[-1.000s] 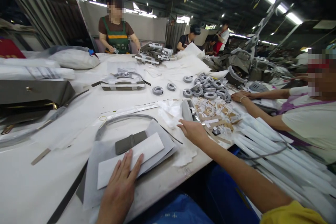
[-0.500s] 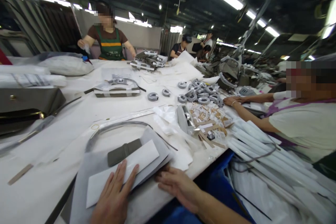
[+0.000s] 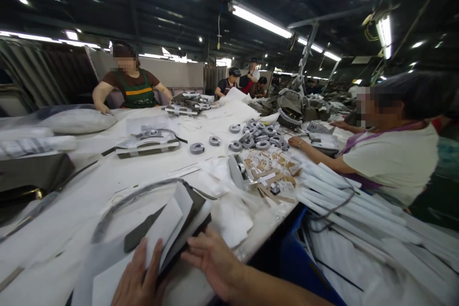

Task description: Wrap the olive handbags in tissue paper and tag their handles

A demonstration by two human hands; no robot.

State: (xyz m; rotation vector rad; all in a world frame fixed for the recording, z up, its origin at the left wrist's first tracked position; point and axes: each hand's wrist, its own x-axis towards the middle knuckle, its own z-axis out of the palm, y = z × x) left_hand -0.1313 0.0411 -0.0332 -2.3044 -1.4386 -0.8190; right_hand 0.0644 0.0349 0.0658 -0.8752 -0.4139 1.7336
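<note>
L hand [image 3: 138,275] & R hand [image 3: 215,260] at paper-covered bag [image 3: 195,203], nr edge of desk [image 3: 195,287].
L hand flat on white paper [image 3: 159,229] atop bag, fingers slightly spread; R hand by bag's R side, fingers half-curled, can't tell if pinching. Further: grey coils [image 3: 247,142], then co-worker [image 3: 134,86] in green apron [image 3: 139,98].

The white table [image 3: 107,172] carries this — grey coils [image 3: 248,140]; a looped strap [image 3: 100,224].

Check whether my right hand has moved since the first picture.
Yes: measured against the grey tape dispenser, your right hand has come toward you and leftward, to beside the paper-covered bundle.
</note>
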